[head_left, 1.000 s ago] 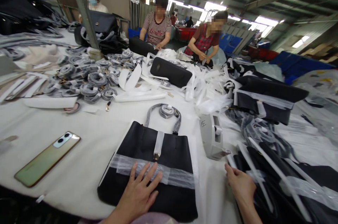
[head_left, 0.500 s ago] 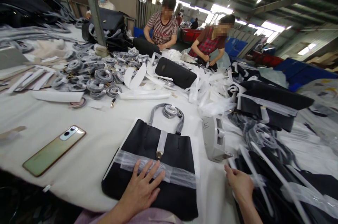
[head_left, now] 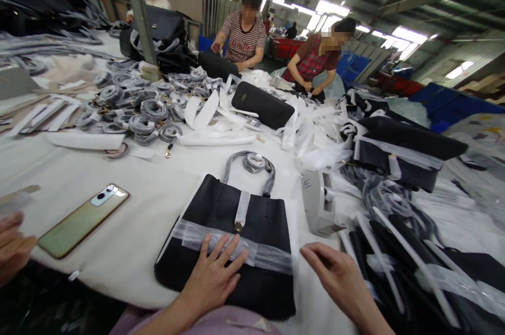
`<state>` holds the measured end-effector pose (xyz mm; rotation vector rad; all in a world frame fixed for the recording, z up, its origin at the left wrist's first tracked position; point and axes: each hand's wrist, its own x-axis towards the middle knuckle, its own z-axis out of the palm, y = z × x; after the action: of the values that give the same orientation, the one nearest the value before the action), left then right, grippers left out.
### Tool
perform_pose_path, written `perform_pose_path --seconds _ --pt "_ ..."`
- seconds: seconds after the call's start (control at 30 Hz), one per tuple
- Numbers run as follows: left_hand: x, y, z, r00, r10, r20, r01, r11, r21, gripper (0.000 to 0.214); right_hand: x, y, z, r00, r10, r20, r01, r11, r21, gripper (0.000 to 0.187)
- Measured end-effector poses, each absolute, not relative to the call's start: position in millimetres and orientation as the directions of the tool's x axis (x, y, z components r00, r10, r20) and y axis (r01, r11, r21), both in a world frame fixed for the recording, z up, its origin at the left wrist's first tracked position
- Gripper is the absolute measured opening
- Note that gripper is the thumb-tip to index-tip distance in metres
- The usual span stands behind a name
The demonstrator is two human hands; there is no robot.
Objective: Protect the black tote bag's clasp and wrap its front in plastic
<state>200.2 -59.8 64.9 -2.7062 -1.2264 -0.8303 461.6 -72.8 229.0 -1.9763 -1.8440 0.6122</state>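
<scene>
A black handbag [head_left: 236, 219] lies flat on the white table [head_left: 130, 182] in front of me, its grey strap [head_left: 252, 164] coiled above it and a clear plastic band [head_left: 260, 253] across its middle. My left hand [head_left: 213, 280] rests flat on the bag, fingers spread over the band. My right hand [head_left: 335, 280] hovers just right of the bag's lower corner, fingers loosely curled and holding nothing I can see. A grey tape dispenser [head_left: 317, 201] stands beyond the right hand.
A phone [head_left: 82, 221] lies on the left, with another person's hand [head_left: 11, 248] at the left edge. Coiled grey straps [head_left: 138, 111] and white strips fill the far table. More black bags [head_left: 402, 148] pile up on the right. Three co-workers work at the far side.
My right hand has moved left toward the bag, away from the pile on the right. Another person's hand has come in at the left edge. The left hand stays on the bag.
</scene>
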Motion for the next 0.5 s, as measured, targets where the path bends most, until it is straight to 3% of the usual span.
perform_pose_path --seconds 0.1,0.17,0.37,0.5 --pt "200.0 -59.7 64.4 0.548 0.679 0.489 0.705 -0.689 0.167 0.047 412.8 -74.0 234.5 -0.244 0.957 -0.159 0.785 0.098 -0.612 0.036" --pt "199.4 -58.1 63.6 0.565 0.669 0.482 0.700 -0.698 0.150 0.046 394.6 -68.3 222.5 -0.318 0.925 -0.207 0.787 0.136 -0.602 0.036" --pt "194.5 -57.4 68.6 0.550 0.677 0.489 0.731 -0.673 0.109 0.049 391.8 -46.4 173.3 -0.307 0.906 -0.291 0.883 0.157 -0.443 0.037" --pt "185.5 -51.5 76.5 0.566 0.607 0.558 0.728 -0.686 0.008 0.046 414.1 -23.9 135.8 -0.277 0.876 -0.394 0.890 0.079 -0.450 0.038"
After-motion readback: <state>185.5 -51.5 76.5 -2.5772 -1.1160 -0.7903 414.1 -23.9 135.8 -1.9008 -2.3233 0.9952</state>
